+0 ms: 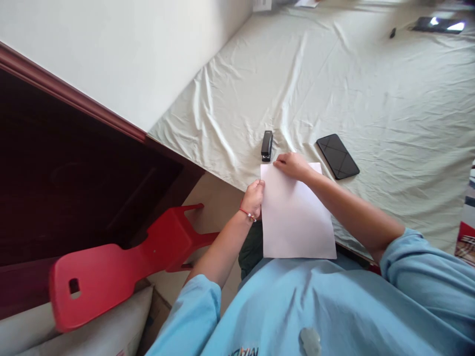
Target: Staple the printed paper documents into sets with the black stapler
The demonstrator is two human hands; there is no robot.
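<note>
White paper [297,217] spans from the near table edge to the front of my shirt; whether it is one sheet or several I cannot tell. My left hand [254,197] pinches its left edge, thumb on top, with a red beaded bracelet at the wrist. At the paper's far edge, near the left corner, my right hand [291,164] grips it with curled fingers. Just beyond that corner a black stapler [266,146] lies on the cloth, apart from both hands. To the right of the paper rests a dark tablet or large phone [338,156].
A wrinkled pale green cloth [252,94] covers the table. At the far right lies a dark shiny device [438,24] beside a small black object [393,33]. A red plastic chair [100,282] stands to the left, and a white wall [129,49] borders the table.
</note>
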